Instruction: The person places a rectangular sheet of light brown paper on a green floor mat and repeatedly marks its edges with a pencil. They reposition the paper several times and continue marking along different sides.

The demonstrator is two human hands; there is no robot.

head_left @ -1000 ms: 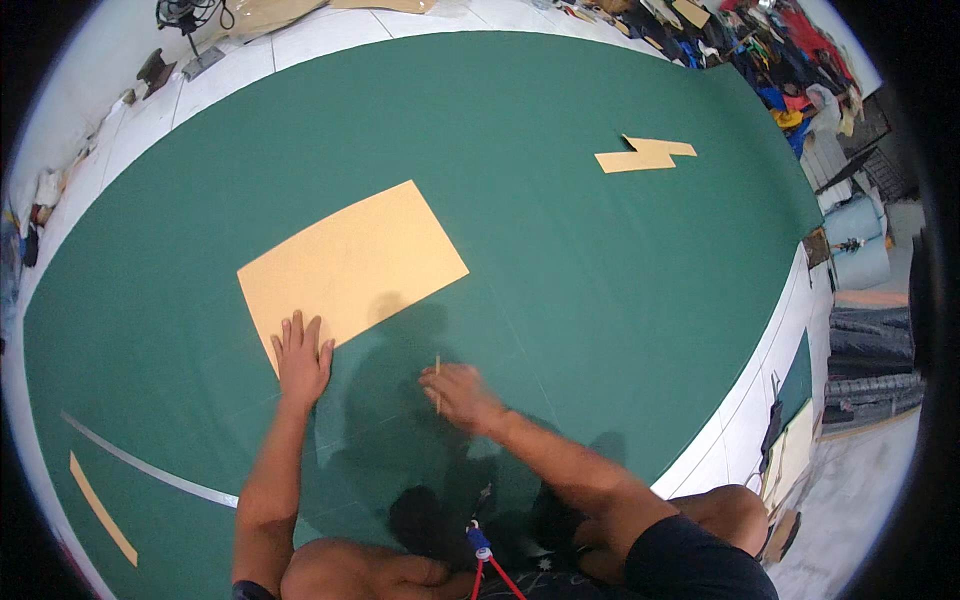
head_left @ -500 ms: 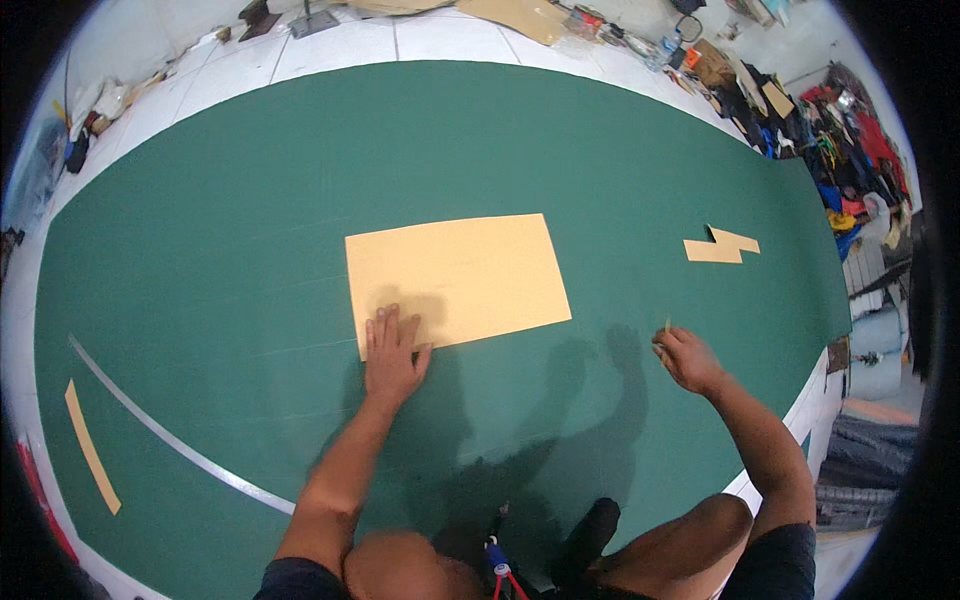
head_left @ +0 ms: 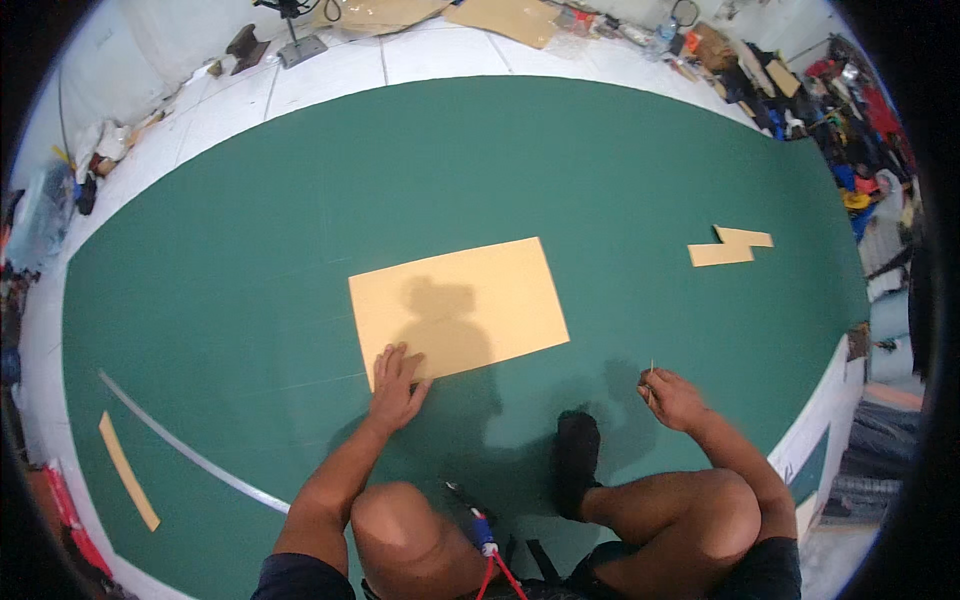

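Observation:
A rectangular tan sheet lies flat on the green mat. My left hand rests at its near left corner, fingers stretched out over the sheet and thumb along the near edge. To the right of the sheet, apart from it, my right hand is closed in a pinch. A thin, pale, stick-like thing pokes up from those fingers; it is too small to name. Farther off on the right are tan zigzag cut pieces, lying together.
A curved-looking metal strip and a narrow tan strip lie at the left. A blue and black tool on red cord is between my knees. My dark-covered foot is on the mat. Assorted clutter lines the far right.
The view has tilted, so my knees and foot show more. My right hand has come slightly nearer and to the left. My left hand remains at the sheet's corner.

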